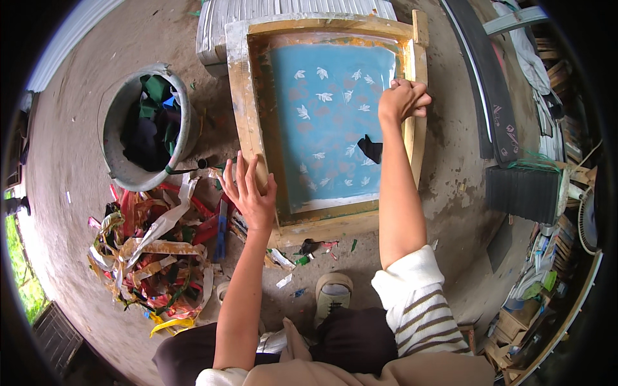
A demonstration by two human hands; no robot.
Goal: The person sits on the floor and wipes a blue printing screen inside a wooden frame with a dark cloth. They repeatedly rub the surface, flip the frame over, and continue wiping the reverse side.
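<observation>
Working at the right edge of the blue mesh screen with white leaf shapes (331,125) looks like the step in hand. The screen is held inside a worn wooden frame (242,90), between both arms. The frame's left side is touched by the left hand (254,202), its fingers spread loose. The right hand (402,104) is clenched; whether anything is pinched cannot be told. A steady frame seems to be called for. On the left, room is cut down by a round grey bucket (187,119) and a messy heap of coloured strips (154,248); more room is left on the brown floor (450,206) to the right.
</observation>
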